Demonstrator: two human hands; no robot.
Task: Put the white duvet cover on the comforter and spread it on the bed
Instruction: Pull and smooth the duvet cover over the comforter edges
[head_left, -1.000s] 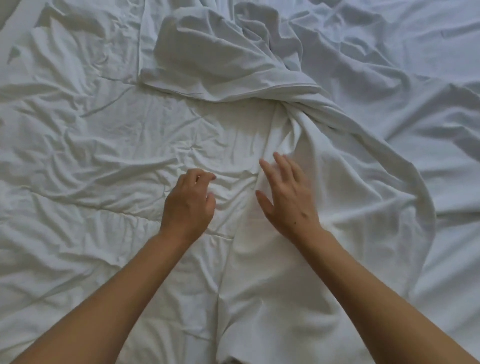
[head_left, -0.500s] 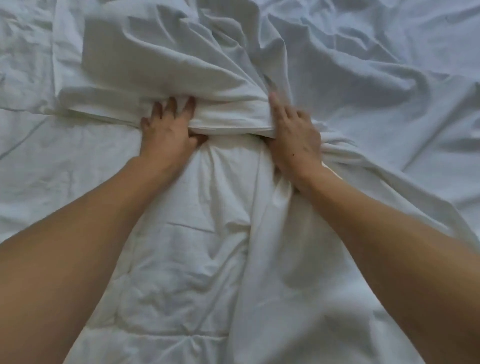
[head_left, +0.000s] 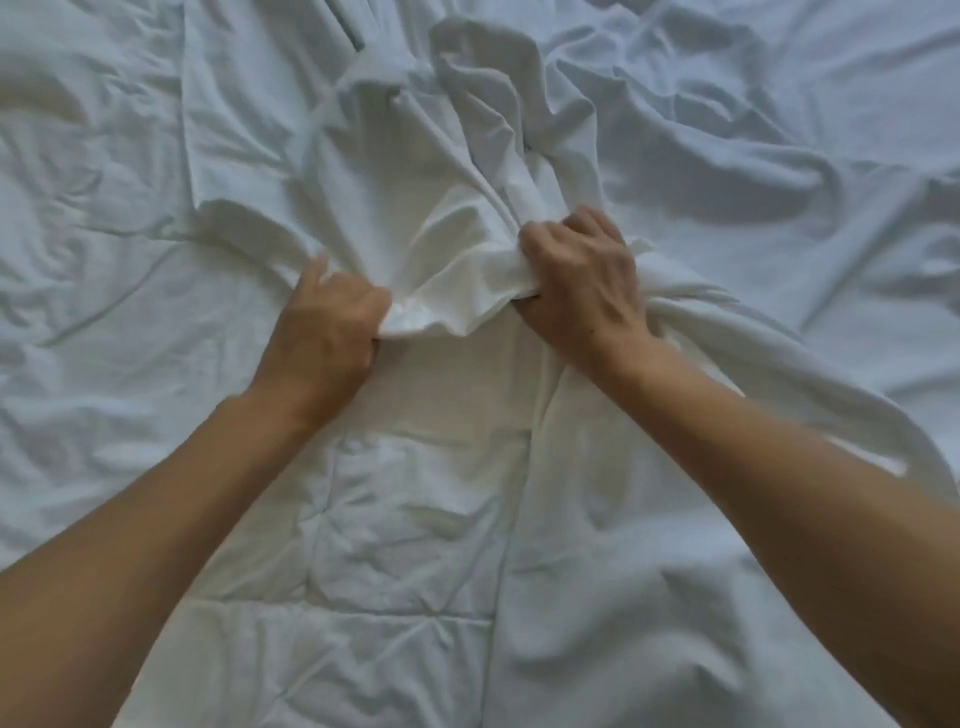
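The white duvet cover (head_left: 447, 171) lies bunched in folds across the middle of the bed, its near edge gathered between my hands. My left hand (head_left: 324, 325) grips that edge at its left side, fingers curled into the cloth. My right hand (head_left: 582, 283) clutches a thick bundle of the same cover a little farther up and to the right. The quilted white comforter (head_left: 395, 561) lies flat beneath my forearms, its stitched squares showing. A long fold of the cover runs down under my right arm.
Rumpled white bedding (head_left: 779, 156) fills the whole view to the right and far side. More wrinkled white cloth (head_left: 88, 218) spreads to the left. No bed edge or other object shows.
Both hands reached forward to the cover's folded edge, then closed on it. The edge is now bunched up and pulled toward me, no longer lying as a flat fold.
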